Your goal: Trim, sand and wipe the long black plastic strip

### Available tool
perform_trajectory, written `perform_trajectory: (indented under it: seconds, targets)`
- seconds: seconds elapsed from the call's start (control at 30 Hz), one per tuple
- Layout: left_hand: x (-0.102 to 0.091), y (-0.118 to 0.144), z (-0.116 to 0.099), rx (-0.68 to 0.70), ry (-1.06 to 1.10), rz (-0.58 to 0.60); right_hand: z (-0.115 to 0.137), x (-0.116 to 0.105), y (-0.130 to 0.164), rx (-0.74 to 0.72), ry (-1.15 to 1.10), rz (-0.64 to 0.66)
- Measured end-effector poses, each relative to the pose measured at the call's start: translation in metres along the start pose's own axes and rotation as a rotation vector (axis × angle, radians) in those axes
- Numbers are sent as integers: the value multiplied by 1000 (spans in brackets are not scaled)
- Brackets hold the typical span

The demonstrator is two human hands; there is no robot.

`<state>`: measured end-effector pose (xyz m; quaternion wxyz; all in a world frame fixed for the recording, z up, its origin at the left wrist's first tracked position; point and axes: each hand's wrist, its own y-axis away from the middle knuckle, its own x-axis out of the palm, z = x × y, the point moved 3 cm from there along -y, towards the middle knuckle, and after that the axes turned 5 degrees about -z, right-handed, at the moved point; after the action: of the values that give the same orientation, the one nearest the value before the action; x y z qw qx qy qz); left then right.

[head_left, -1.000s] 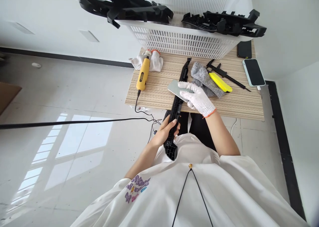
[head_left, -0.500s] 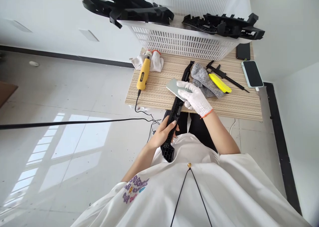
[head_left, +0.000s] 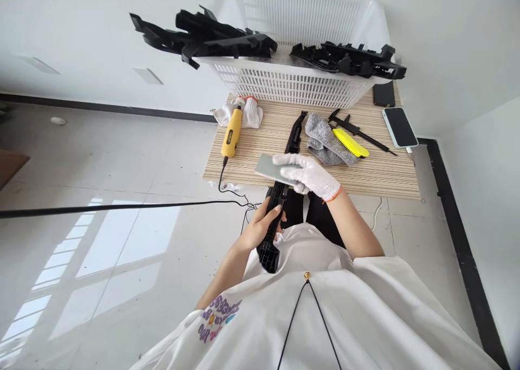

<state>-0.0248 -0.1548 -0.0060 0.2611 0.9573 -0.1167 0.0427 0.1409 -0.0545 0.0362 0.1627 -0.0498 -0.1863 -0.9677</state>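
Observation:
My bare left hand [head_left: 263,224] is closed around the lower part of a long black plastic part [head_left: 268,253]. That part slants up over the table edge, its far end lying on the wooden tabletop. My right hand [head_left: 311,175], in a white knit glove with an orange cuff, grips a flat grey-green sheet that looks like sandpaper [head_left: 268,168]. The sheet lies across the middle of the black part, and I cannot tell how firmly it touches. Beside the part's far end is a crumpled grey cloth [head_left: 325,137] with a yellow brush [head_left: 350,142] on it.
A white plastic basket [head_left: 284,83] at the back holds several black plastic parts [head_left: 349,58]. Left on the table [head_left: 252,167] are a yellow rotary tool [head_left: 232,134] and a white glove [head_left: 254,112]. Black calipers [head_left: 361,131] and two phones [head_left: 400,127] lie right. A cable [head_left: 122,203] crosses the left side.
My right hand has slid the sheet toward me and slightly left along the black part. My left hand keeps its hold. The view has tilted up a little.

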Motion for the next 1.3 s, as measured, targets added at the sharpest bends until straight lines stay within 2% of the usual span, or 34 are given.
perform_trajectory:
  seconds: [0.13,0.2,0.27,0.33,0.43,0.5,0.57,0.6,0.7,0.77,0.8,0.87,0.9,0.97,1.07,1.13,1.17,1.23,1.3]
  targets:
    - [-11,5,2,21,19,-11,16,-49,6,-189,-113,-414]
    - [-17,9,1,49,15,-16,26,-72,9,-276,-68,-532]
    - [-20,13,-2,82,-3,-16,34,-87,11,-294,95,-563]
    - [-21,16,-7,120,-28,-1,39,-94,14,-273,387,-600]
    - [-18,22,-14,188,-75,27,47,-95,27,-279,840,-825]
    - [-15,26,-17,229,-102,29,48,-86,41,-329,957,-983]
    - [-12,29,-21,259,-104,24,46,-71,56,-427,943,-981]
    - [-11,30,-23,272,-100,24,43,-61,62,-483,936,-895]
    - [-9,29,-32,319,-87,38,24,-29,78,-540,933,-384]
    - [-6,24,-41,378,-86,40,9,-14,90,-538,879,-167]
    - [-4,20,-48,418,-86,37,3,-7,95,-544,856,-114]
    - [5,11,-63,514,-96,25,-7,5,101,-575,847,-89]
    - [11,7,-72,571,-109,14,-11,11,102,-590,867,-111]
    - [28,1,-92,698,-154,-16,-13,21,100,-643,949,-234]
    - [53,-3,-122,864,-222,-16,-4,26,92,-718,1055,-514]
    - [61,-8,-139,906,-286,16,11,20,88,-720,1027,-684]
    - [60,-14,-146,900,-343,15,22,14,89,-718,992,-764]
    - [41,-32,-156,840,-522,-83,49,-1,96,-740,909,-900]
    - [3,-56,-160,727,-741,-355,80,-20,105,-776,823,-961]
